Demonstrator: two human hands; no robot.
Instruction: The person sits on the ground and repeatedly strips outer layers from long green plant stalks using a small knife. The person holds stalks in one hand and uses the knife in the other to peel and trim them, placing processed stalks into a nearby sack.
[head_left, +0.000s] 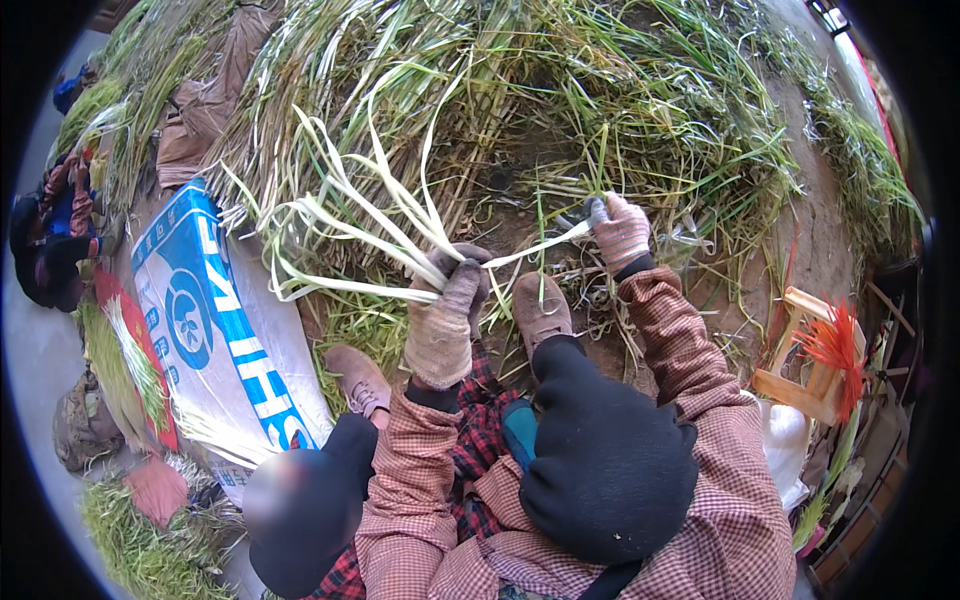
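My left hand (446, 322), in a soiled knit glove, is closed around a small bunch of pale leek-like stalks (375, 225). Their white stems and yellow-green leaves fan out to the upper left. My right hand (624, 231), in a striped glove with grey fingertips, pinches a pale strip of leaf or stem (540, 249). That strip runs taut-looking across to the left fist; where it joins the bunch is hidden. A green leaf (602, 157) rises by the right fingertips, and I cannot tell whether it is held. My shoes (541, 311) rest on litter below the hands.
A large heap of long stalks (450, 97) lies ahead. To the left is a printed plastic sheet (225, 315) with pale stalks (217, 435) at its near end. A wooden stool (806, 352) bearing red ties (836, 352) stands right. Another person (56, 240) sits far left.
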